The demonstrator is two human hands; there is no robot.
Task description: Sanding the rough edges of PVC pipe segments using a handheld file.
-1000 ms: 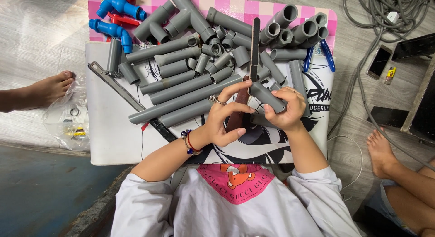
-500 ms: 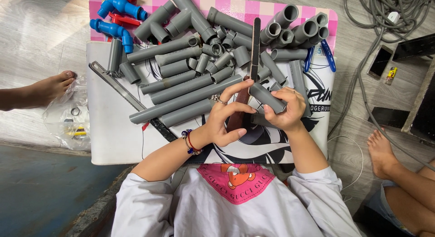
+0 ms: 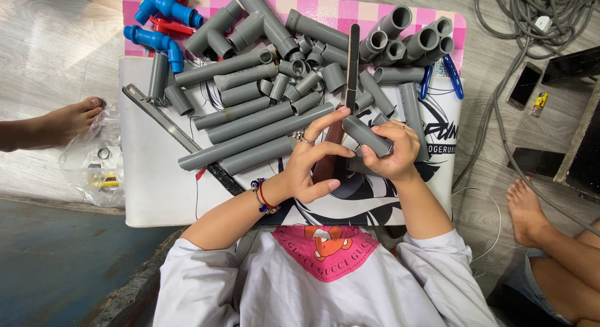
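Presently held: one short grey plastic pipe piece (image 3: 367, 135), clamped in the right hand (image 3: 392, 153), fingers wrapped over its near end, just above the white printed work mat (image 3: 147, 196). The left hand (image 3: 314, 166) has its fingers closed round the brown wooden handle of a long dark flat file (image 3: 352, 64); the index finger lies extended along the tool, and the blade runs away from the body over the mat's upper half. File and pipe piece meet at the piece's far end.

On the mat's upper half: a heap of grey plastic pipe lengths and elbow fittings (image 3: 262, 114). At its top left corner: blue plastic pipe fittings (image 3: 159, 24). On its left side: a long grey metal bar (image 3: 165, 124).

Handling judgement: the work appears to be filing the pipe end. It goes best with the piece gripped firm and unrotated, and the file kept flat across the cut rim.
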